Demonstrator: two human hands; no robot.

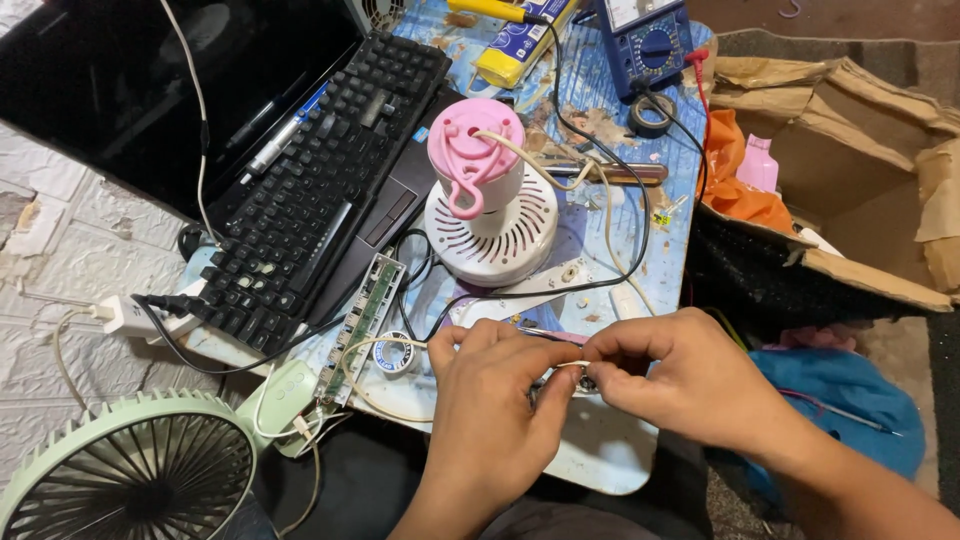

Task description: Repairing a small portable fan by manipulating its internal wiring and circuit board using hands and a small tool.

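Observation:
My left hand (pixel 495 400) and my right hand (pixel 680 375) meet over the near edge of the small table (pixel 610 460). Both pinch a small dark metal part (pixel 583 381) between thumb and fingertips; a thin white wire (pixel 572 364) runs into it. The fingers hide most of the part. Behind the hands stands a white and pink round device (pixel 490 205) with a vented base and a cream cord (pixel 570 185) trailing from its top. A long green circuit board (pixel 360 325) lies to the left of my left hand.
A laptop (pixel 200 90) with a loose black keyboard (pixel 320 180) fills the left. A blue multimeter (pixel 645 40) and yellow tube (pixel 515 50) sit at the back. A torn cardboard box (pixel 850 130) is at right, a pale green fan (pixel 130 470) at bottom left, a solder spool (pixel 397 353) near the board.

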